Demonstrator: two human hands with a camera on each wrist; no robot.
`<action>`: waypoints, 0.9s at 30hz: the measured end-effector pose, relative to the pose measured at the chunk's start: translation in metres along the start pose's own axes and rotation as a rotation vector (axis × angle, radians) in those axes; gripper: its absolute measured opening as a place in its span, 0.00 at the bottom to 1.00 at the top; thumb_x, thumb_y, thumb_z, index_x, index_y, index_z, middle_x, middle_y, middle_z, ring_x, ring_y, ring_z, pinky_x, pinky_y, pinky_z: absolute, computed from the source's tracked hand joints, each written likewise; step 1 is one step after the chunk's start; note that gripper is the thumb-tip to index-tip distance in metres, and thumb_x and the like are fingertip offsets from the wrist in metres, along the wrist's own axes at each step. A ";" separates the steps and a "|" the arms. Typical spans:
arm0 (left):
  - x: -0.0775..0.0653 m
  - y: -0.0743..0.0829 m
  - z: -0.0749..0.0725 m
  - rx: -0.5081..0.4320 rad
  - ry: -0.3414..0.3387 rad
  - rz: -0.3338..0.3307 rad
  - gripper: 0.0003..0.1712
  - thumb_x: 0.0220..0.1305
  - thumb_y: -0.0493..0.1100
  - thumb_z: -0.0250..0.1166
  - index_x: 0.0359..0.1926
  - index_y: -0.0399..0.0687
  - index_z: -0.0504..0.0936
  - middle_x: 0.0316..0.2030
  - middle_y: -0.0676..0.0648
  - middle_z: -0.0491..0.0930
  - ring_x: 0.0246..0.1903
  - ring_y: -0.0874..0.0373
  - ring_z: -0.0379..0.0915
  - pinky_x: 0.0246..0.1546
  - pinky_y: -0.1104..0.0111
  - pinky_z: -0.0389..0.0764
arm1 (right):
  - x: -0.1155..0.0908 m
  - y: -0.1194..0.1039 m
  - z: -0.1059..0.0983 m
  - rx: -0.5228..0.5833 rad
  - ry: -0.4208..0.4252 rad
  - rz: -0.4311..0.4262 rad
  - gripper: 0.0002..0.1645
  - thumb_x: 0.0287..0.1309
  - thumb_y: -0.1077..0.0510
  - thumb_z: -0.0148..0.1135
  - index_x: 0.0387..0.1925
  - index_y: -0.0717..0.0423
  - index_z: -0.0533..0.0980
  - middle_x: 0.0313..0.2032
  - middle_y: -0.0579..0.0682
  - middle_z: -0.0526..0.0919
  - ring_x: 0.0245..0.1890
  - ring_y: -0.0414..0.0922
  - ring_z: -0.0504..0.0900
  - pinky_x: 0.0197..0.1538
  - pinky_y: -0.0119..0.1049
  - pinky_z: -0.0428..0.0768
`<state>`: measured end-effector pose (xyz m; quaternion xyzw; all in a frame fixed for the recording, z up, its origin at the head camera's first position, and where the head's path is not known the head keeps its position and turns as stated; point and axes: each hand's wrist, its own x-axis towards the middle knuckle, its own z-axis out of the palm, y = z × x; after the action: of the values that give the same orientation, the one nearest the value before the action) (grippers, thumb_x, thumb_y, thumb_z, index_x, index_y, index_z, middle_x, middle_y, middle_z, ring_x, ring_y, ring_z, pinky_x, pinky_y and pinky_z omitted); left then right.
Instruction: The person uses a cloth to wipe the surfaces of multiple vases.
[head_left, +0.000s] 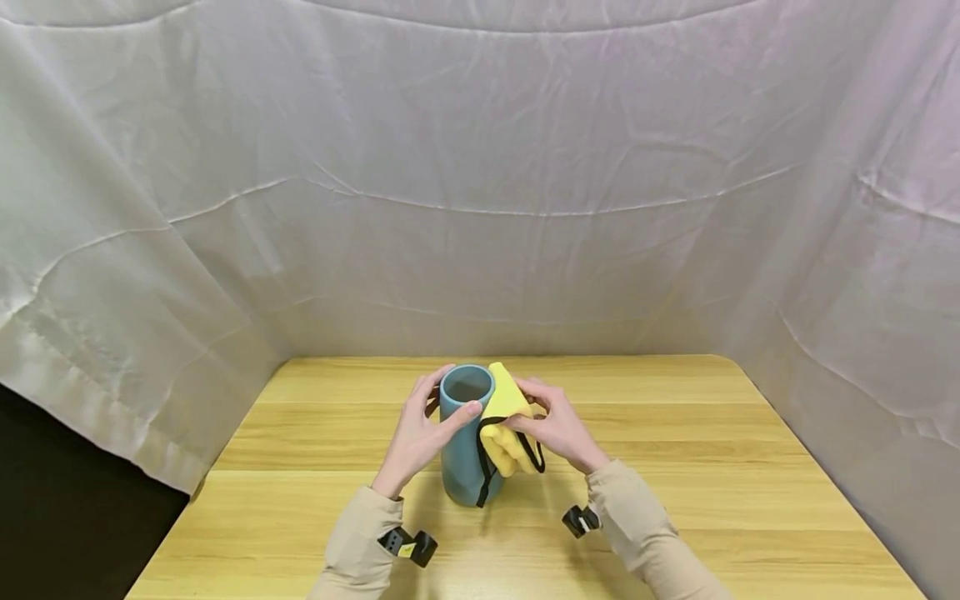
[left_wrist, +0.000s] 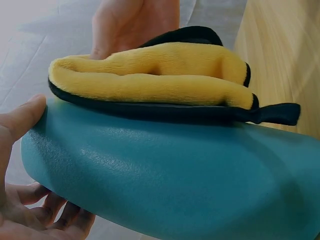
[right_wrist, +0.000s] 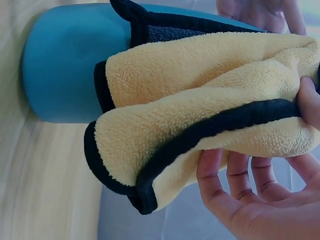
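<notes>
A tall blue vase [head_left: 461, 462] with a round open mouth stands upright on the wooden table. My left hand [head_left: 420, 429] grips it near the rim, thumb on the near side and fingers around the far left side. My right hand [head_left: 555, 421] pinches a folded yellow cloth [right_wrist: 210, 95] with black edging, thumb on top and fingers beneath. The cloth lies against the vase's right side, its lower end hanging down. In the left wrist view the cloth's folded layers show along the blue wall [left_wrist: 150, 160], with a black strip end sticking out.
The light wood table [head_left: 712, 467] reaches out on both sides of the vase. Pale grey curtains [head_left: 495, 267] hang behind it and at the left and right. Small black cameras [head_left: 581, 521] are strapped to both wrists over beige sleeves [head_left: 637, 517].
</notes>
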<state>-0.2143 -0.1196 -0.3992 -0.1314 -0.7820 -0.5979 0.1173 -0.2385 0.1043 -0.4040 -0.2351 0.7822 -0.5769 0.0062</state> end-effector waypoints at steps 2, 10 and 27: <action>0.000 0.000 0.000 0.001 0.001 -0.006 0.36 0.59 0.46 0.74 0.68 0.51 0.73 0.60 0.43 0.74 0.58 0.49 0.72 0.68 0.49 0.71 | -0.001 0.004 0.001 -0.014 -0.002 -0.014 0.32 0.56 0.61 0.73 0.64 0.53 0.77 0.52 0.59 0.81 0.46 0.42 0.80 0.48 0.37 0.83; 0.000 0.000 0.000 0.003 0.001 -0.003 0.36 0.60 0.47 0.74 0.68 0.49 0.72 0.60 0.42 0.74 0.58 0.47 0.72 0.69 0.47 0.70 | -0.011 0.033 0.005 -0.092 -0.029 -0.023 0.30 0.53 0.62 0.74 0.60 0.57 0.79 0.51 0.57 0.86 0.43 0.36 0.80 0.54 0.39 0.77; -0.001 -0.001 0.000 0.010 0.003 -0.011 0.37 0.60 0.48 0.74 0.68 0.50 0.72 0.59 0.43 0.75 0.58 0.47 0.72 0.69 0.46 0.71 | -0.020 0.057 0.011 -0.094 -0.050 0.004 0.33 0.52 0.61 0.74 0.62 0.60 0.78 0.52 0.60 0.86 0.46 0.36 0.79 0.56 0.37 0.75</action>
<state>-0.2140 -0.1197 -0.4002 -0.1255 -0.7855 -0.5948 0.1158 -0.2380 0.1149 -0.4640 -0.2477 0.8086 -0.5334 0.0159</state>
